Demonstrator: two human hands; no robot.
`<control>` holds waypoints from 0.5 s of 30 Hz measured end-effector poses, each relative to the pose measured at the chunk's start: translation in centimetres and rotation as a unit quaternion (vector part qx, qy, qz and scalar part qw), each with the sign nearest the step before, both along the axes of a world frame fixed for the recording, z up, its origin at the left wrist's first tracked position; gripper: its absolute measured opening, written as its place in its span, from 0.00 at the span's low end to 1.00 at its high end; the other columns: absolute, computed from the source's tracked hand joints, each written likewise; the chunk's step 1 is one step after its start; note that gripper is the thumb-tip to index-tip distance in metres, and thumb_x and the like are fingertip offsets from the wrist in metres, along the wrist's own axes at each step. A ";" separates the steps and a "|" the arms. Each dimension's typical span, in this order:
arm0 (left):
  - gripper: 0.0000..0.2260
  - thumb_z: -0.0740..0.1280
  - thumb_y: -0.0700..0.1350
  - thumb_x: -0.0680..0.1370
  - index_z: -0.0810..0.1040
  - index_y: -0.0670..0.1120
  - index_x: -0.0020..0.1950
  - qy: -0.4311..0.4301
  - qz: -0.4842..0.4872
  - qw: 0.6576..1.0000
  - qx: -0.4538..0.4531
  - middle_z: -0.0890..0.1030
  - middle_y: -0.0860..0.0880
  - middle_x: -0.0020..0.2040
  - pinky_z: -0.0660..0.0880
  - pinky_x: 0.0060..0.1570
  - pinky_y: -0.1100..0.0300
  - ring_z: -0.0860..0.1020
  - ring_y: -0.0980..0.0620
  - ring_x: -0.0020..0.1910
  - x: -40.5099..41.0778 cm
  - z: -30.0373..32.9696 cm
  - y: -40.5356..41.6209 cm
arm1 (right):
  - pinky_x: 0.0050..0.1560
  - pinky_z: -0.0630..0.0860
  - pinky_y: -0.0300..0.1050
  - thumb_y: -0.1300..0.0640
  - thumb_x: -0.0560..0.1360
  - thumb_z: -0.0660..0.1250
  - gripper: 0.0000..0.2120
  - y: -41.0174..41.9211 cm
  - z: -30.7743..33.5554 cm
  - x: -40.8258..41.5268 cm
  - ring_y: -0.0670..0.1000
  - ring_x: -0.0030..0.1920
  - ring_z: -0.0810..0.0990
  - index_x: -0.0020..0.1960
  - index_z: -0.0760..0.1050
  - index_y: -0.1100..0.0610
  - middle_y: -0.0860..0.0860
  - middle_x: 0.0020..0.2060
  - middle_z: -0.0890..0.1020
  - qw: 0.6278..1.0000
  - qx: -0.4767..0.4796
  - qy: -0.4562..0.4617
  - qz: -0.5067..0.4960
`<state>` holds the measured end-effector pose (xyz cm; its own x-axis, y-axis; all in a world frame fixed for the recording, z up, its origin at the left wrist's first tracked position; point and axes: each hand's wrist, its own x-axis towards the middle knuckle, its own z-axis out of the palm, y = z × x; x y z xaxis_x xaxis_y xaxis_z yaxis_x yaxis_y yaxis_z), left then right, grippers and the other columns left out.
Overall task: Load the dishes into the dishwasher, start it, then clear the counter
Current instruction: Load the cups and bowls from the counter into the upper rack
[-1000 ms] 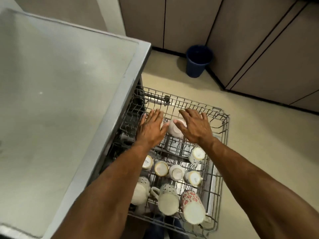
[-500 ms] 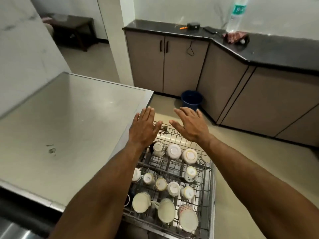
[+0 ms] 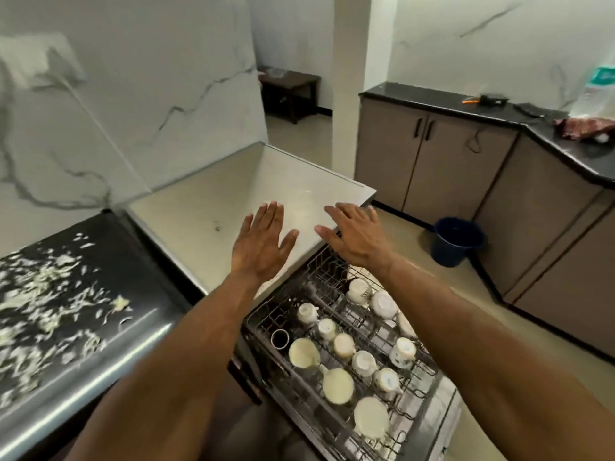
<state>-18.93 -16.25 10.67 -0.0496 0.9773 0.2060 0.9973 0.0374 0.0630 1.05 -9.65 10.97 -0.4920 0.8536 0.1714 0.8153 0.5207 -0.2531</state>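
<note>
Holding nothing, the left hand (image 3: 263,242) and right hand (image 3: 357,236) hover with fingers straight and spread above the far end of the dishwasher rack (image 3: 429,377). The rack stands pulled out beneath the steel surface (image 3: 213,201). Inside it, upturned cups (image 3: 364,362) sit in rows, with larger mugs (image 3: 337,385) at the near end. Left of the rack, pale scraps (image 3: 46,294) litter a dark surface (image 3: 139,261). Beyond the rack, a blue bucket (image 3: 457,241) stands on the floor.

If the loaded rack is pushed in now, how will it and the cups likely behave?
The rack probably rolls in smoothly. The upside-down cups look like fragile ceramic, so a hard shove may rattle them. Both hands, left and right, hover open.
</note>
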 end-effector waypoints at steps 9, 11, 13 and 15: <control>0.30 0.44 0.61 0.82 0.48 0.46 0.80 -0.004 0.143 0.990 0.017 0.49 0.49 0.80 0.41 0.77 0.53 0.45 0.52 0.79 -8.0 1.6 -9.9 | 0.76 0.46 0.61 0.33 0.79 0.46 0.31 -5.0 1.0 -10.0 0.51 0.77 0.55 0.77 0.58 0.48 0.51 0.76 0.61 0.992 0.009 0.009 0.128; 0.30 0.44 0.61 0.82 0.49 0.46 0.80 -0.008 0.168 0.985 0.029 0.49 0.49 0.80 0.41 0.77 0.53 0.45 0.52 0.79 -9.6 1.5 -11.8 | 0.76 0.46 0.62 0.33 0.79 0.46 0.31 -6.2 1.0 -12.1 0.52 0.77 0.56 0.77 0.58 0.48 0.51 0.76 0.61 0.988 0.014 0.007 0.154; 0.30 0.45 0.61 0.82 0.49 0.46 0.80 -0.011 0.191 0.981 0.040 0.50 0.49 0.80 0.41 0.77 0.53 0.45 0.53 0.79 -11.4 1.4 -14.1 | 0.76 0.45 0.62 0.33 0.79 0.46 0.31 -7.4 1.2 -14.5 0.52 0.77 0.56 0.77 0.58 0.48 0.50 0.76 0.61 0.984 0.012 0.003 0.177; 0.32 0.43 0.62 0.81 0.50 0.46 0.80 -0.012 0.207 0.977 0.046 0.51 0.49 0.80 0.42 0.77 0.53 0.46 0.52 0.79 -13.4 1.2 -16.4 | 0.75 0.45 0.62 0.34 0.80 0.46 0.31 -8.7 1.3 -17.0 0.52 0.77 0.55 0.77 0.58 0.48 0.50 0.76 0.61 0.980 0.017 0.000 0.198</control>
